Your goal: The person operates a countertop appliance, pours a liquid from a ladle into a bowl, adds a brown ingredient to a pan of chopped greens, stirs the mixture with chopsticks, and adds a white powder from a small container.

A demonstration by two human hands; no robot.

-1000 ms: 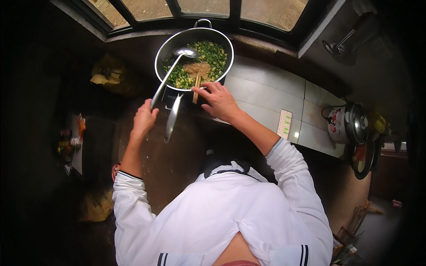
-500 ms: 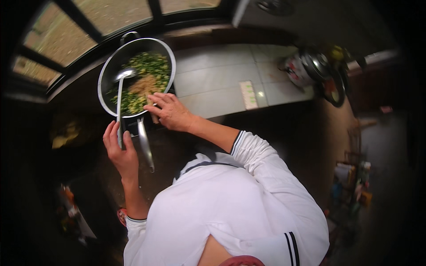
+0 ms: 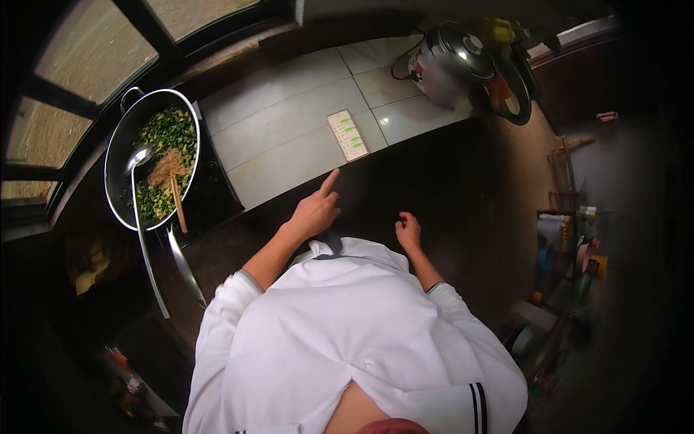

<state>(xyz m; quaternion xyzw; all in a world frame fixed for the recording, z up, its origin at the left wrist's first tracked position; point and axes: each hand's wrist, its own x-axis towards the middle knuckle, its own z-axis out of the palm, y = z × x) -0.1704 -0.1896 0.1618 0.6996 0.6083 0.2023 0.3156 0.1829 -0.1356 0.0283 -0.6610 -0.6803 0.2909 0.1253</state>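
Note:
My left hand (image 3: pixel 316 212) stretches its index finger toward a lit smartphone (image 3: pixel 348 135) lying on the tiled counter, its other fingers curled and nothing in it. The fingertip is just short of the counter's front edge, apart from the phone. Beside my waist, my right hand (image 3: pixel 409 231) hangs with loosely bent fingers, some of them apart, and no object shows in it. At the left stands a pan (image 3: pixel 110 181) of chopped greens, yellow bits and a brown noodle-like heap (image 3: pixel 166 168). A metal ladle (image 3: pixel 142 239) and wooden chopsticks (image 3: pixel 179 207) rest in it, untouched.
The pan's metal handle (image 3: pixel 186 269) and the ladle's handle both jut over the counter edge. A rice cooker (image 3: pixel 442 72) sits at the counter's right, beside a dark round pan (image 3: pixel 515 101). Windows (image 3: pixel 87 61) line the far left. A cluttered rack (image 3: pixel 567 239) stands at right.
Both hands have left the pan, the left from the ladle and the right from the chopsticks. My left hand moved right toward the phone; my right drew back to my waist. The view shifted.

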